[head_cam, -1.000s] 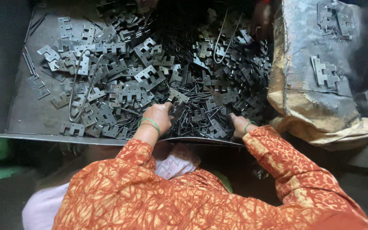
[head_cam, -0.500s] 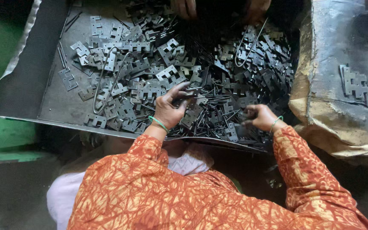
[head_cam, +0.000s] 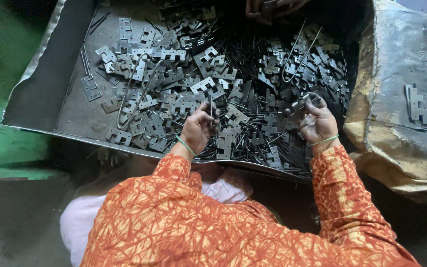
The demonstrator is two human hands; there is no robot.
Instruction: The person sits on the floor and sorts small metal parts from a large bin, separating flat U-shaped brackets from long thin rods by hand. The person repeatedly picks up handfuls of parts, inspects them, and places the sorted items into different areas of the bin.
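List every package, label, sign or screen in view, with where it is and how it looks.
No labels, signs or screens show.
Sack: right of the metal tray, bulky, crumpled, grey with tan-yellow worn edges, a hinge plate lying on it.

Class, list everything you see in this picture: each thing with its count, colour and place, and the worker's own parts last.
metal tray: one, grey, centre and left.
hinge plates: too many to count, grey, heaped in the tray.
thin pins: many, dark, tray's right half.
wire loops: at least two, grey, on the heap.
sack: one, grey-brown, right.
other person's hands: top edge.
left hand: holds a pin, green bangle.
right hand: holds a hinge piece, green bangle.
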